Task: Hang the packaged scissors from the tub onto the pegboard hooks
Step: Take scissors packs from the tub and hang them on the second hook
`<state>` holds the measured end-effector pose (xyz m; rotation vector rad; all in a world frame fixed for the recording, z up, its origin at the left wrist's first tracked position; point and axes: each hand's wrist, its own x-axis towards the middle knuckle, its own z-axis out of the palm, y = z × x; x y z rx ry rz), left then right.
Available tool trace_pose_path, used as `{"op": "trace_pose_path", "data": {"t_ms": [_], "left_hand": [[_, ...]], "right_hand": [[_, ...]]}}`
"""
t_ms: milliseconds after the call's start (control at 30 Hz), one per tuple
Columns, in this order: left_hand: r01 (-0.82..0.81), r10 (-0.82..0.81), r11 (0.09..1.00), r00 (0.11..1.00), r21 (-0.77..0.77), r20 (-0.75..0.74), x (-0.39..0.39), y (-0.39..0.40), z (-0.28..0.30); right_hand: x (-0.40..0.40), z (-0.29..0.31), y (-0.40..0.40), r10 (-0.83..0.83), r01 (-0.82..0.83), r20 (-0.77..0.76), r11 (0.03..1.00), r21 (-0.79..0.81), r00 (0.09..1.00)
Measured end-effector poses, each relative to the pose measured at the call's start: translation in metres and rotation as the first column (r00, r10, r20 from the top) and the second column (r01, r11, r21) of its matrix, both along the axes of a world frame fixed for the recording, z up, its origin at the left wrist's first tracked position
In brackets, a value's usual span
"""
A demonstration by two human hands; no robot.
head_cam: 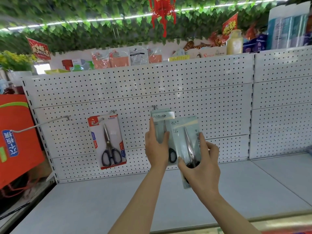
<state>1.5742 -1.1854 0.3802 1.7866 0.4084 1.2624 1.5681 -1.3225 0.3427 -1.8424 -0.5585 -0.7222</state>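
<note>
The right hand point(200, 168) pinches a pale-green scissors pack point(187, 146) by its lower end — long axis upright, leaning slightly left, its top just right of and below the middle hook point(154, 107). The left hand point(156, 147) holds the hung pack point(161, 122) on that hook, near the shelf's back edge.

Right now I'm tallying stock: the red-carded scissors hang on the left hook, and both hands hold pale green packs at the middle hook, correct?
Not quite. The head view shows the red-carded scissors on the second hook; the left hook is bare. Both hands, left and right, do hold pale green packs at the middle hook.
</note>
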Motion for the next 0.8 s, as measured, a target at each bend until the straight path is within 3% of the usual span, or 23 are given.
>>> {"op": "trace_pose_path", "data": {"t_ms": [100, 200, 300, 433, 800], "left_hand": [[-0.111, 0.108, 0.992, 0.993, 0.055, 0.046, -0.007, 0.012, 0.004], [-0.065, 0.045, 0.979, 0.993, 0.192, 0.107, -0.019, 0.016, 0.026], [0.042, -0.037, 0.917, 0.999, 0.397, -0.021, -0.023, 0.018, 0.043], [0.055, 0.053, 0.874, 0.977, 0.483, -0.208, -0.013, 0.028, 0.048], [0.029, 0.218, 0.783, 0.923, 0.622, -0.318, 0.021, 0.061, 0.047]], "right_hand": [[0.001, 0.004, 0.015, 0.02, -0.02, 0.009, 1.0, -0.011, 1.0], [0.002, 0.009, 0.034, 0.059, -0.059, 0.006, 0.998, -0.003, 0.998], [0.005, 0.013, 0.054, 0.068, -0.068, -0.003, 0.998, 0.003, 0.998], [0.014, 0.015, 0.07, 0.047, -0.046, -0.045, 0.999, 0.02, 0.998], [0.044, 0.005, 0.107, 0.049, -0.048, -0.068, 0.999, 0.015, 0.997]]}}
